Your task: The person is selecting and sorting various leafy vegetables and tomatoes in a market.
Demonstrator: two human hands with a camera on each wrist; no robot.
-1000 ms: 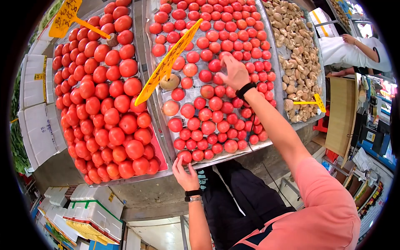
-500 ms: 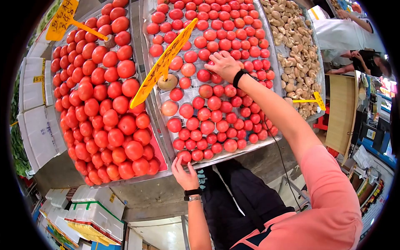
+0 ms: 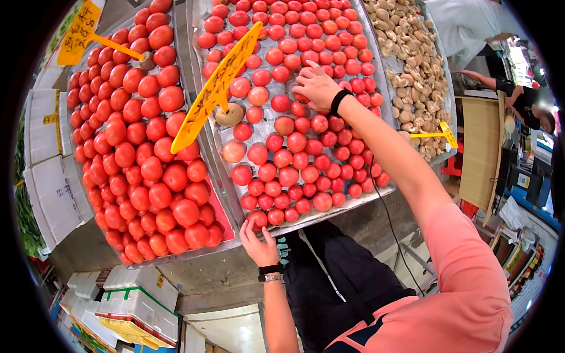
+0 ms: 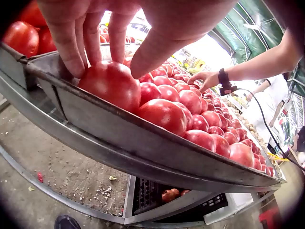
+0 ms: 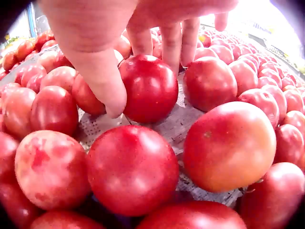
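My left hand (image 3: 259, 246) is at the near left corner of the middle tray (image 4: 119, 126). In the left wrist view its thumb and fingers hold a red tomato (image 4: 110, 86) just inside the metal rim. My right hand (image 3: 321, 91) reaches over the middle of the same tray. Its thumb and fingers pinch a glossy red tomato (image 5: 148, 89) in the right wrist view, low over the newspaper lining (image 5: 176, 124). Loose tomatoes lie all round it, among them a paler orange-red tomato (image 5: 228, 145). The hand hides most of its tomato from the head view.
Larger tomatoes (image 3: 138, 159) are piled on the left tray, mushrooms (image 3: 418, 76) on the right one. A yellow price sign (image 3: 218, 88) leans over the middle tray. A thin black cable (image 3: 391, 217) runs from the right wrist. White foam boxes (image 3: 53, 194) stand at left.
My right hand has shifted slightly left and its fingers have come round a tomato. The left hand stays at the tray corner. The head view has moved a little.
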